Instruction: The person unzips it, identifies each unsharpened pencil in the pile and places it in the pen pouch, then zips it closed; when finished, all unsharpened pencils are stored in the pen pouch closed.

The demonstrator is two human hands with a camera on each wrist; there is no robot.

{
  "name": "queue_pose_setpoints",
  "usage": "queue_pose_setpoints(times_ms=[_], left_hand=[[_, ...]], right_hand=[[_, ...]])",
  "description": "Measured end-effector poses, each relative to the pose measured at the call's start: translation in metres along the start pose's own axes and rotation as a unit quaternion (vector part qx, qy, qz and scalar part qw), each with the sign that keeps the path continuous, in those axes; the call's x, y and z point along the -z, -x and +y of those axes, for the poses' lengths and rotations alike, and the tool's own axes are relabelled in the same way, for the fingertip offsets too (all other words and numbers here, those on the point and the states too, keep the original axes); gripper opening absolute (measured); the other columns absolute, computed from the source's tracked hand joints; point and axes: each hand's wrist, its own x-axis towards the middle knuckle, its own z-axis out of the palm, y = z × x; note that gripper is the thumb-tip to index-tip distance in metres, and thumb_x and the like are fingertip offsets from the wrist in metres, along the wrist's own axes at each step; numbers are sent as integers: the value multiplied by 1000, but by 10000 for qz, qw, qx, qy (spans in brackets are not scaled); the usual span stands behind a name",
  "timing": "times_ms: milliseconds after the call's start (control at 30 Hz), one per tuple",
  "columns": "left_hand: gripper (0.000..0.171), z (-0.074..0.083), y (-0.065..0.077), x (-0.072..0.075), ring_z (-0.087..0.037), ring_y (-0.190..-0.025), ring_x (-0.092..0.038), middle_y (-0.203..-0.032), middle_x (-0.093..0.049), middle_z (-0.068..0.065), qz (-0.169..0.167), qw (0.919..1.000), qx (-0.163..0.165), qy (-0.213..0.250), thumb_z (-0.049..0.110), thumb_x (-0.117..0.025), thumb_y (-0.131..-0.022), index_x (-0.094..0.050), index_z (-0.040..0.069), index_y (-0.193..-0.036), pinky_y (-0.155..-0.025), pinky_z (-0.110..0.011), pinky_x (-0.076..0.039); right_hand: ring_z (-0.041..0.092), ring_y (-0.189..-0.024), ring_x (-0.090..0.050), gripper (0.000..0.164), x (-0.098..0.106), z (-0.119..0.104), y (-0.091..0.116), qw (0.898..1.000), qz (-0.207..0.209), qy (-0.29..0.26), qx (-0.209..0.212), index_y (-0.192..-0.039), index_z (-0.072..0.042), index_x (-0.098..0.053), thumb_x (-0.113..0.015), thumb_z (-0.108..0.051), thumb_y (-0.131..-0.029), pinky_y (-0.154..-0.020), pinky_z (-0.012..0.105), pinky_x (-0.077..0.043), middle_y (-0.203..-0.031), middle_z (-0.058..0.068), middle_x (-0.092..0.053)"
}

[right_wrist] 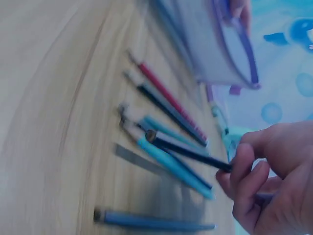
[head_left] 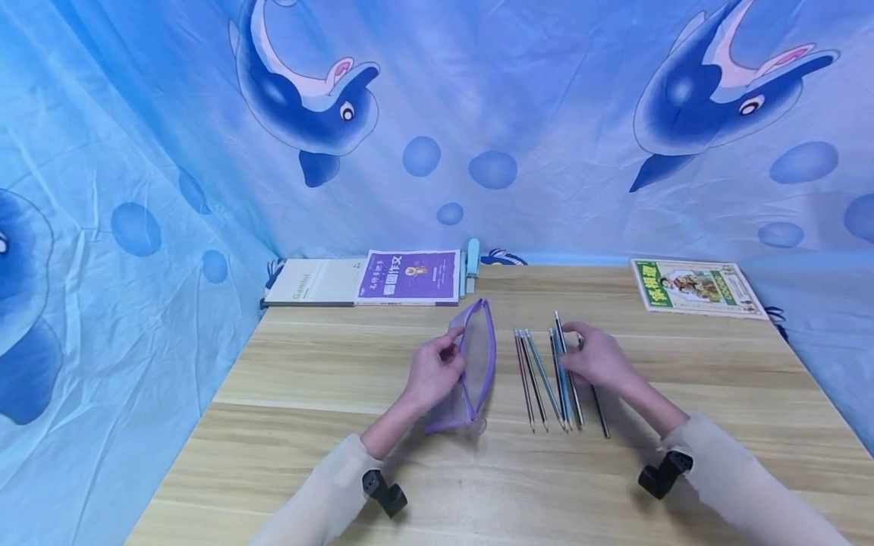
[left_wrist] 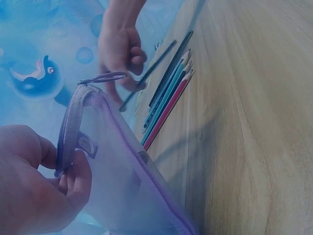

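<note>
Evidently light and limp, the pouch [head_left: 481, 349] sits on the table [head_left: 328, 379], mouth gaping, its rim pinched by the left hand [head_left: 437, 370]; mesh should buckle, so the stiffer zip edge seems the better hold. Near its right side, pencils [head_left: 544, 375] lie in a loose row: likely light, rigid, smooth, apt to roll; best gripped mid-shaft, clear of the points. Right hand [head_left: 597, 356] pinches one dark pencil [right_wrist: 195, 155]; right wrist view shows it raised over others, where head view muddles it among neighbours. Left wrist view alone shows a tag [left_wrist: 87, 145] on the pouch. Farther off, head view shows a purple book [head_left: 416, 277].
</note>
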Motion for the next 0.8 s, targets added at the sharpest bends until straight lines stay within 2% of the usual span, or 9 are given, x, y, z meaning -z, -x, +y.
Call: queue_pose_setpoints(times_ms=[133, 267, 433, 600, 800], left_hand=[[54, 1, 0, 1, -16, -73, -55, -90, -62, -12, 13, 10000, 33, 11, -9, -59, -84, -54, -5, -138, -53, -20, -50], [54, 2, -1, 3, -15, -72, -55, -89, -62, -12, 17, 10000, -33, -92, -9, -59, -84, -54, -6, -137, -53, -20, -50], [51, 3, -2, 5, -15, -71, -54, -84, -61, -10, 23, 9992, -157, -366, -8, -60, -84, -56, -8, -135, -52, -20, -49], [49, 4, -3, 6, -14, -70, -55, -80, -60, -3, 58, 9977, -243, -633, -8, -61, -83, -58, -8, -132, -54, -20, -50], [50, 4, -3, 5, -14, -70, -55, -80, -61, -6, 53, 9980, -258, -577, -8, -60, -82, -58, -9, -132, -54, -21, -51]], right_hand=[[32, -57, -65, 74, -2, -17, 0, 9969, 94, -754, -198, -151, 2, -34, -64, -4, -84, -45, 29, -48, -79, 14, -68], [33, -60, -66, 77, -5, -35, -1, 9865, 189, -1591, -341, -156, -3, -29, -62, -2, -86, -40, 22, -42, -92, 19, -69], [22, -55, -62, 78, -12, -56, -4, 9677, 239, -2484, -360, -158, -8, -27, -58, 1, -87, -40, 19, -38, -92, 16, -67], [21, -54, -63, 76, -22, -72, -7, 9576, 336, -2850, -273, -157, -13, -31, -59, 1, -88, -39, 18, -37, -88, 11, -68], [13, -50, -58, 77, -34, -85, -10, 9392, 375, -3410, -143, -157, -13, -31, -59, 4, -88, -42, 19, -43, -85, 7, -66]])
